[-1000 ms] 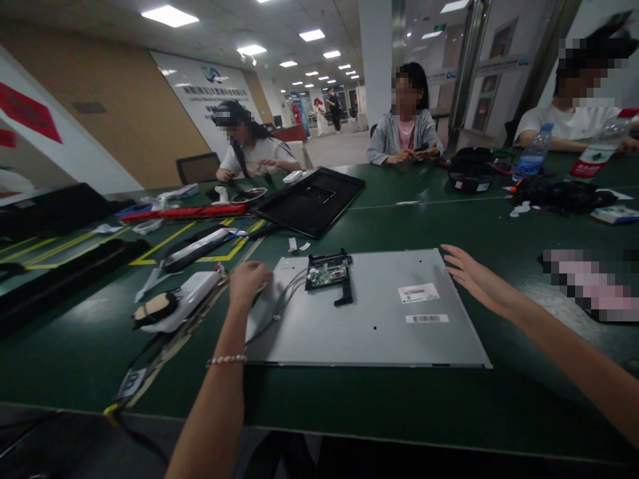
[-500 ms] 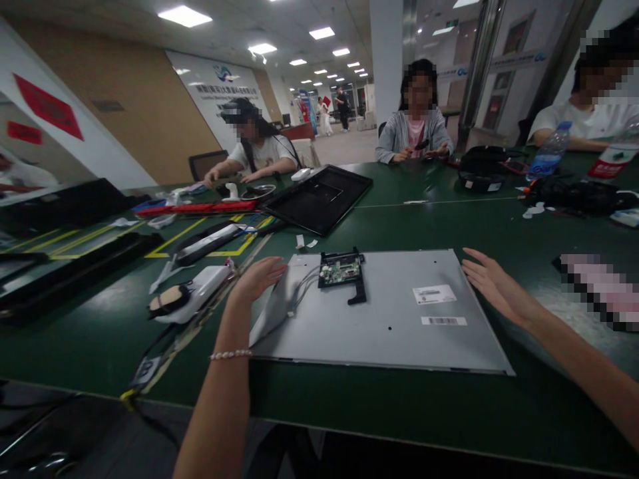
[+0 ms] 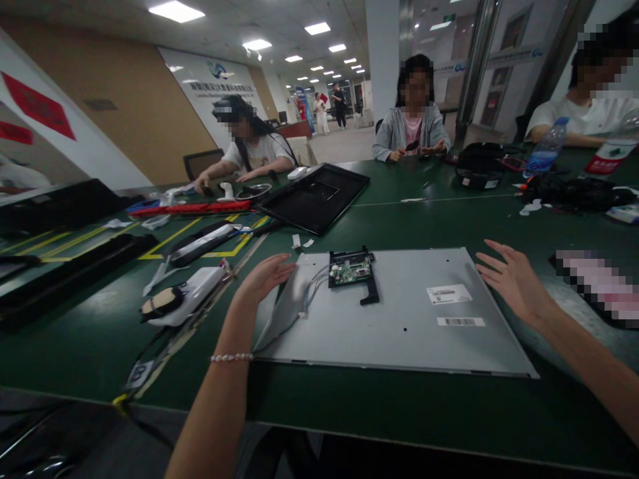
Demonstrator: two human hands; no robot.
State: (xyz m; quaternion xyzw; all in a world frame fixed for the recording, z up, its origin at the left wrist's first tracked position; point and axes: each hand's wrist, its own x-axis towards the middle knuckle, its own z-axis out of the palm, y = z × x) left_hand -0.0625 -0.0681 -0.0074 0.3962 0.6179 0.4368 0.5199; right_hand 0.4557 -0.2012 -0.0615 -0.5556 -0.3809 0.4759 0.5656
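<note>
A grey metal-backed display panel (image 3: 369,339) lies flat on the green table before me. Near its far edge sits a green circuit board (image 3: 350,271) in a black bracket, with thin grey cables (image 3: 308,296) running from it to the left. Two white labels are stuck on the panel's right part. My left hand (image 3: 267,276) is beside the left edge, fingers stretched out toward it; whether they touch it I cannot tell. On the other side, my right hand (image 3: 512,279) is just off the right edge, its fingers spread and holding nothing.
Behind the panel lies a black plastic frame (image 3: 319,199). At left are a white device with a tan round pad (image 3: 187,299) and a long black strip (image 3: 74,276). A phone (image 3: 596,286) lies at right, bottles (image 3: 546,150) beyond. Several people sit around the table.
The panel has shifted slightly to the right relative to my left arm. My right hand has moved right along with it, its fingers a little more spread.
</note>
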